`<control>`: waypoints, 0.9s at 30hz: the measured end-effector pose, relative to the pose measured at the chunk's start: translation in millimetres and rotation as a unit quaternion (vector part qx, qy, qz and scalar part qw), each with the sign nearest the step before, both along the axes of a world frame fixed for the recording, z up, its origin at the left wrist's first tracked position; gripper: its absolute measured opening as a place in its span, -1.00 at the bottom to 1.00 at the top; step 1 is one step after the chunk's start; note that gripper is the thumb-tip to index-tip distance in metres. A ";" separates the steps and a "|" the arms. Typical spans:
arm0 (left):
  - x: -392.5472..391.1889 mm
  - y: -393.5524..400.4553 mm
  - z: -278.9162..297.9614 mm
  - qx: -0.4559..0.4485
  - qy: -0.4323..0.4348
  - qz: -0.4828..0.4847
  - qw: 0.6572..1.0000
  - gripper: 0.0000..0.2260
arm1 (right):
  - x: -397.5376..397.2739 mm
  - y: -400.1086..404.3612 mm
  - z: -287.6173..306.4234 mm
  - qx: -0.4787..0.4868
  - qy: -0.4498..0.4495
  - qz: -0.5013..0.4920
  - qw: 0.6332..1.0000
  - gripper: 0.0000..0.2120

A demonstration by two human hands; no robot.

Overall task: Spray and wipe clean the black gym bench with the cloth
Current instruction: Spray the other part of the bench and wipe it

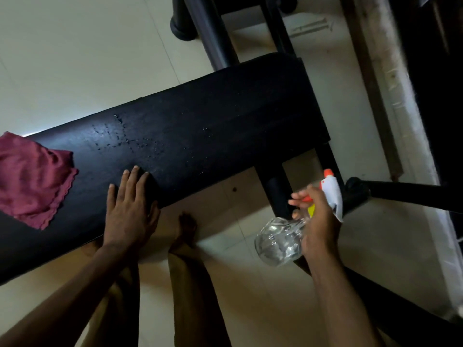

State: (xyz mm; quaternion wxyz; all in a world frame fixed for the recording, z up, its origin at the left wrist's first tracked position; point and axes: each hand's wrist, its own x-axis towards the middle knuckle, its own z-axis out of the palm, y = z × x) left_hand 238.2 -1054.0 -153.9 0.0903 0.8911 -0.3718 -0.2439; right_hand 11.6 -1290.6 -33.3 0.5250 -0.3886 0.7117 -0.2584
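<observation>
The black gym bench (213, 126) runs across the view from lower left to upper right, and droplets of spray (125, 141) bead on its middle. A crumpled maroon cloth (32, 179) lies on the bench's left end. My left hand (130, 209) rests flat on the bench's near edge, fingers spread, holding nothing, to the right of the cloth. My right hand (318, 221) grips a clear spray bottle (283, 241) with a white and orange trigger head (332, 191), off the bench's near right side over the floor, nozzle pointing up and away.
Black frame legs (275, 186) stand under the bench's right end, with more black tubing (210, 33) beyond it and a bar (413, 194) at the right. My bare legs and a foot (186, 231) are on the pale tiled floor (75, 58). A dusty ledge (390, 83) runs along the right.
</observation>
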 end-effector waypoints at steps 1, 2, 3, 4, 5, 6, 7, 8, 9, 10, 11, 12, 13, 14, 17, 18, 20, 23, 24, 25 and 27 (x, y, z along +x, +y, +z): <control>-1.0 -0.8 0.2 0.000 0.001 0.004 1.000 -0.33 | -2.3 -3.2 -0.4 -0.001 0.000 -0.008 1.000 -0.68; -1.7 -1.5 0.2 -0.001 0.003 0.007 1.000 -0.33 | -3.5 -5.5 0.1 0.001 -0.007 -0.021 1.000 -0.64; -2.3 -2.3 0.3 -0.003 0.004 0.011 1.000 -0.33 | -5.2 -7.9 -0.5 0.000 -0.013 -0.034 0.999 -0.62; -2.8 -3.1 0.3 -0.005 0.004 0.014 1.000 -0.33 | -5.0 -9.7 0.1 -0.002 -0.016 -0.043 0.999 -0.62; -3.5 -3.5 0.4 -0.007 0.004 0.017 1.000 -0.34 | -4.7 -11.1 -0.7 -0.007 -0.013 -0.045 0.999 -0.63; -4.1 -3.7 0.4 -0.007 0.005 0.019 1.000 -0.33 | -3.4 -11.2 -2.0 -0.008 -0.009 -0.037 0.999 -0.66; -4.6 -3.8 0.4 -0.005 0.005 0.019 1.000 -0.33 | -2.0 -9.8 -4.4 -0.003 -0.004 -0.020 1.000 -0.68; -4.9 -4.0 0.4 -0.003 0.006 0.019 1.000 -0.32 | 0.8 -6.7 -5.6 0.006 -0.003 -0.003 1.000 -0.69; -4.9 -4.3 0.5 -0.001 0.006 0.019 1.000 -0.31 | 3.0 -2.7 -8.5 0.018 -0.005 0.011 1.000 -0.68; -4.4 -4.4 0.4 0.000 0.006 0.020 1.000 -0.30 | 7.1 2.6 -10.0 0.029 -0.002 0.030 0.999 -0.67; -3.8 -4.5 0.1 0.000 0.006 0.019 1.000 -0.30 | 11.0 8.6 -11.5 0.037 0.007 0.059 0.998 -0.66; -3.2 -4.0 -0.2 -0.002 0.006 0.018 1.000 -0.30 | 16.3 15.4 -11.9 0.045 0.020 0.091 0.995 -0.66; -2.9 -3.4 -0.3 -0.003 0.006 0.016 1.000 -0.30 | 22.5 23.2 -11.4 0.047 0.025 0.115 0.992 -0.69; -2.6 -2.2 -0.4 -0.005 0.005 0.015 1.000 -0.29 | 28.3 31.6 -10.7 0.047 0.020 0.134 0.990 -0.73; -1.1 1.9 0.7 -0.009 0.008 0.022 1.000 -0.27 | 41.5 62.3 -8.0 0.056 0.043 0.186 0.980 -0.71; -0.2 4.2 1.5 -0.010 0.009 0.027 1.000 -0.26 | 43.6 72.1 -8.8 0.071 0.052 0.200 0.976 -0.64; 2.0 11.1 2.7 -0.011 0.006 0.034 0.999 -0.27 | 46.7 89.6 -11.5 0.095 0.045 0.238 0.966 -0.60; 6.3 31.3 2.6 -0.001 0.006 0.037 0.999 -0.24 | 53.5 112.6 -11.2 0.108 0.069 0.307 0.943 -0.70; 7.7 40.0 2.6 0.004 0.008 0.040 0.999 -0.23 | 55.9 118.9 -11.2 0.095 0.084 0.315 0.941 -0.72; 8.9 49.5 2.4 0.010 0.008 0.042 0.999 -0.22 | 59.0 124.5 -11.7 0.081 0.089 0.314 0.942 -0.76; 10.9 68.2 2.1 0.017 0.002 0.040 0.999 -0.22 | 67.6 133.2 -12.4 0.068 0.070 0.312 0.945 -0.81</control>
